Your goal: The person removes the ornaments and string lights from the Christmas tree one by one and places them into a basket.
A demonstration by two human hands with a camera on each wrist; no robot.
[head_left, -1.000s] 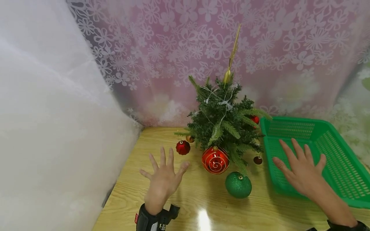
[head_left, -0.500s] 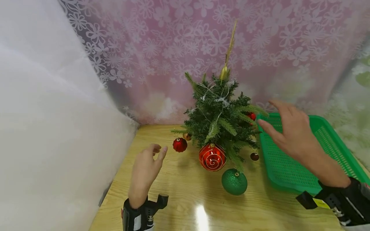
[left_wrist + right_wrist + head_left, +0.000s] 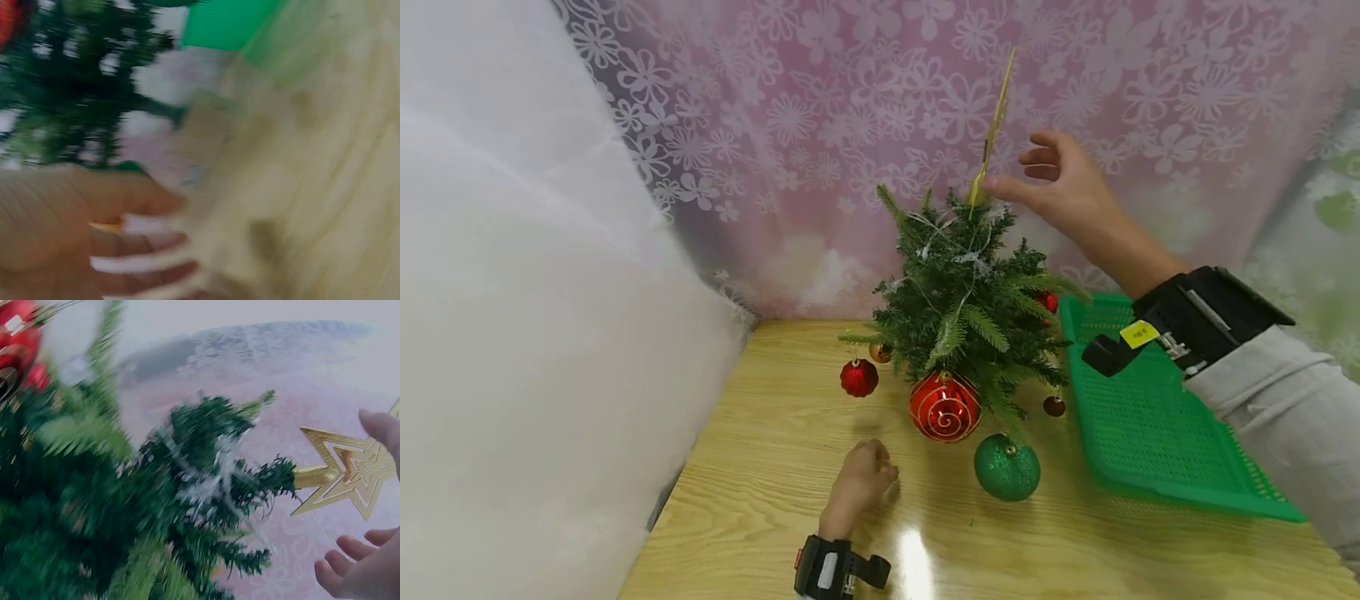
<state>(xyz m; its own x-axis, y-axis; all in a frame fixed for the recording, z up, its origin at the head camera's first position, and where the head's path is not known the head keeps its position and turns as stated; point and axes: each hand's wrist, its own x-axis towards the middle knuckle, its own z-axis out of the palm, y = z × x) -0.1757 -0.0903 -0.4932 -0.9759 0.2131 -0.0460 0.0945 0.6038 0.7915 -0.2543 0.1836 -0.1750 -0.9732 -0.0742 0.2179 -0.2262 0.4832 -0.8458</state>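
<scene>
A small green Christmas tree (image 3: 962,308) stands at the back of the wooden table (image 3: 760,467). It carries a gold star topper (image 3: 994,125), edge-on in the head view and face-on in the right wrist view (image 3: 342,474). My right hand (image 3: 1011,167) is raised at the treetop with its fingers spread around the star. Its thumb tip is at the star's stem, and no finger closes on it. My left hand (image 3: 865,479) rests low on the table in front of the tree, loosely curled and holding nothing. The left wrist view is blurred.
A large red spiral ball (image 3: 945,407), a small red ball (image 3: 859,377) and other small baubles hang on the tree. A green glitter ball (image 3: 1007,467) lies on the table. A green mesh basket (image 3: 1150,425) sits at the right. Curtains close off the back and left.
My right hand has risen from the green basket to the star at the treetop. My left hand has drawn back and sunk onto the table, its spread fingers now curled.
</scene>
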